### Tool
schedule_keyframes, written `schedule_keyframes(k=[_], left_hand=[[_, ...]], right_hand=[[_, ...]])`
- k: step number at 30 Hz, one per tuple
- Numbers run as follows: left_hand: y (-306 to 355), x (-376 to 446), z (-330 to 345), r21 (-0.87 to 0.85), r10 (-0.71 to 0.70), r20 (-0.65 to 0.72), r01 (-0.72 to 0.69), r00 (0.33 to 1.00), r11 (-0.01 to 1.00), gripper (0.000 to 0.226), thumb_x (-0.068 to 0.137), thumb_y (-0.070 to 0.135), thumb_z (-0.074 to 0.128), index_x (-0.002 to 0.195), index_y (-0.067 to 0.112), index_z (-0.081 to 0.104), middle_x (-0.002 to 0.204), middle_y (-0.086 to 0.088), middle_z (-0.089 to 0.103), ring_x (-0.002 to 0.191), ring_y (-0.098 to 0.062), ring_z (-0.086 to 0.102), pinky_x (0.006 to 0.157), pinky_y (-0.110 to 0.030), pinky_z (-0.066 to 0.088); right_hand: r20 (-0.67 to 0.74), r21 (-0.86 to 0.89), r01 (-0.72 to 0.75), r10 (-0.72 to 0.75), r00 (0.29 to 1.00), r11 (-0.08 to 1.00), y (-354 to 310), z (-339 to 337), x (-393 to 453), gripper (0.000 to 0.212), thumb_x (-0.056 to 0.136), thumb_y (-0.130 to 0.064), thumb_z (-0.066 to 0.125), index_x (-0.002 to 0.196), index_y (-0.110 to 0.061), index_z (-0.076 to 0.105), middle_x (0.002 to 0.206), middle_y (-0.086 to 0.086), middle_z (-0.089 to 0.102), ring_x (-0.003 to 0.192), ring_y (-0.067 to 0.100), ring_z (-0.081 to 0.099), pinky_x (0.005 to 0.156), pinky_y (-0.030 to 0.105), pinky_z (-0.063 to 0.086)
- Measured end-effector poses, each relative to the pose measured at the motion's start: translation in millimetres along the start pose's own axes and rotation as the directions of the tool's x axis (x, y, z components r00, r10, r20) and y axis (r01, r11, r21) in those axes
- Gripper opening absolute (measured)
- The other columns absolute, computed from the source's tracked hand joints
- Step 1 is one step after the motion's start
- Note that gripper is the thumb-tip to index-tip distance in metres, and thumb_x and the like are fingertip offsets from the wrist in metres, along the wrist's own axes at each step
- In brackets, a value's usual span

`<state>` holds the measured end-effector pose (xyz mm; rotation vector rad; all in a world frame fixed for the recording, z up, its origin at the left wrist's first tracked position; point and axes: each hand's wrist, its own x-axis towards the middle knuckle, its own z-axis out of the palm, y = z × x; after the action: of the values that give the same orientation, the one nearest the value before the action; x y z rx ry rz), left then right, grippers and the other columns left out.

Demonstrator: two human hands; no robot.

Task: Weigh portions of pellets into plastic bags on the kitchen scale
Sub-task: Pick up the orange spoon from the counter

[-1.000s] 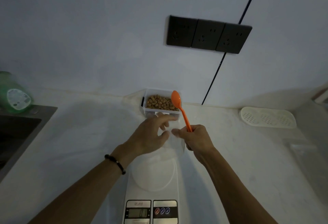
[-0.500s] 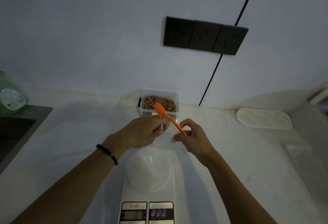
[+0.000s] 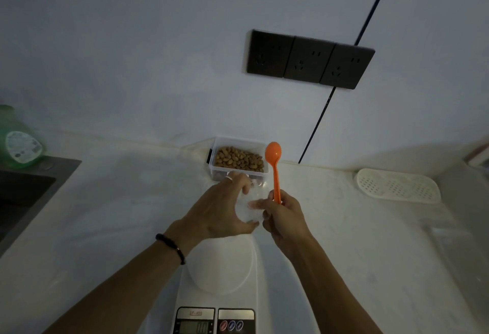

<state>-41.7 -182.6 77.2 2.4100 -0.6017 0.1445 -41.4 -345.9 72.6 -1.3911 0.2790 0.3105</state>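
The spoon (image 3: 275,167) is smooth orange plastic with a slight sheen. The bag (image 3: 250,208) is thin clear film, crinkly and shiny. The pellet tub (image 3: 239,160) is clear hard plastic, the pellets (image 3: 238,160) matt brown. The scale (image 3: 219,294) is smooth white plastic and the bench (image 3: 119,201) looks pale and smooth.

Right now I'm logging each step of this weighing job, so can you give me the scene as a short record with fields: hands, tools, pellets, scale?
left hand: holds the clear plastic bag above the scale
right hand: grips the orange spoon, bowl up and empty, and pinches the bag too
pellets: brown, in the clear tub by the wall
bag contents: none visible
scale: white, round platform bare, display unreadable
counter: white, sink at left
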Motion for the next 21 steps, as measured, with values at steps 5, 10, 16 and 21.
schedule_keyframes(k=[5,10,16,21], left_hand=[[-2.4,3.7,-14.7,-0.049,-0.007,0.049,0.009,0.999,0.999,0.051,0.061,0.039,0.084,0.086,0.029,0.041,0.086,0.020,0.043,0.079,-0.003,0.046,0.067,-0.013,0.036],[-9.0,0.2,-25.4,0.005,-0.107,0.097,0.107,0.990,0.994,0.069,0.053,0.060,0.082,0.106,0.028,0.053,0.100,0.014,0.056,0.092,-0.004,0.052,0.078,-0.024,0.048],[-26.0,-0.1,-37.7,0.129,-0.190,0.084,0.179,0.978,0.975,0.075,0.049,0.064,0.083,0.108,0.036,0.048,0.106,0.013,0.053,0.095,-0.006,0.052,0.080,-0.028,0.048],[-52.6,7.3,-43.5,0.156,-0.213,0.048,0.203,0.976,0.967,0.069,0.052,0.058,0.085,0.103,0.031,0.047,0.101,0.013,0.050,0.095,-0.012,0.051,0.075,-0.030,0.045]], right_hand=[[0.090,0.001,-0.064,0.064,0.994,0.998,1.7,-2.2,0.3,0.009,0.085,0.002,0.061,0.092,-0.001,0.055,0.065,0.011,0.057,0.044,0.014,0.033,0.044,0.023,0.031],[0.124,-0.093,-0.020,0.032,0.992,0.995,1.5,-5.5,2.5,0.008,0.092,-0.007,0.058,0.090,-0.001,0.061,0.074,0.014,0.068,0.043,0.013,0.033,0.043,0.024,0.029],[-0.094,-0.456,0.072,-0.128,0.987,0.887,-3.8,-7.1,23.8,0.043,0.100,-0.039,0.042,0.086,-0.013,0.072,0.059,-0.001,0.054,0.055,0.011,0.048,0.056,0.025,0.037],[-0.086,-0.861,0.118,-0.372,0.924,0.494,-22.7,-12.2,55.7,0.026,0.096,-0.028,0.048,0.086,-0.019,0.070,0.069,0.001,0.063,0.069,0.024,0.059,0.063,0.030,0.042]])
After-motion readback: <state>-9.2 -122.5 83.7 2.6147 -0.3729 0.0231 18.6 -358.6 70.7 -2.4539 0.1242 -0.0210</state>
